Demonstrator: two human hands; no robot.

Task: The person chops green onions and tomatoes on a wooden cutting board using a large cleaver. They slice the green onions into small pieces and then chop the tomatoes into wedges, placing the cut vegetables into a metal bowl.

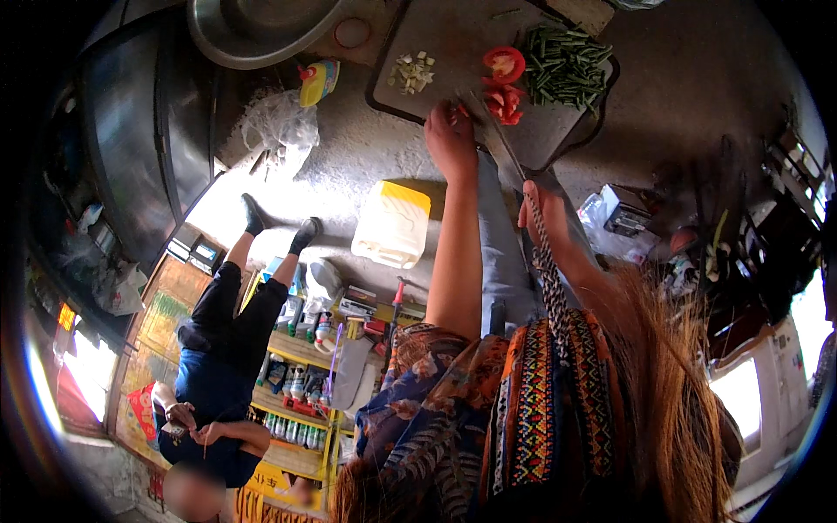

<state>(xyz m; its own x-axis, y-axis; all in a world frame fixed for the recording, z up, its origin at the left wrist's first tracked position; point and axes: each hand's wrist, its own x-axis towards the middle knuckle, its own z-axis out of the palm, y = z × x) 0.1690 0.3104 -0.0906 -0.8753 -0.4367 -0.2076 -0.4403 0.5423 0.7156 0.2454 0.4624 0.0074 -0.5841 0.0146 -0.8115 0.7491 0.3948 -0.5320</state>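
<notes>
My left hand [452, 140] rests at the near edge of a grey cutting board [451, 33], its fingers closed around a red piece of tomato [463, 110], mostly hidden by them. A kitchen knife [500, 144] is in my right hand [548, 212], its blade slanting up beside my left fingertips. Just right of the blade lie cut tomato pieces [503, 106]. Beyond them is a tomato half [505, 63] with its cut face up. A heap of chopped green beans [565, 68] covers the board's right side. Small pale chopped pieces [412, 72] sit at the left.
A metal basin [261, 39] stands at upper left, near a yellow bottle [319, 84] and a clear plastic bag [281, 127]. On the floor is a white and yellow plastic jug [392, 225]. Another person [209, 372] is at lower left before shelves of bottles [294, 386].
</notes>
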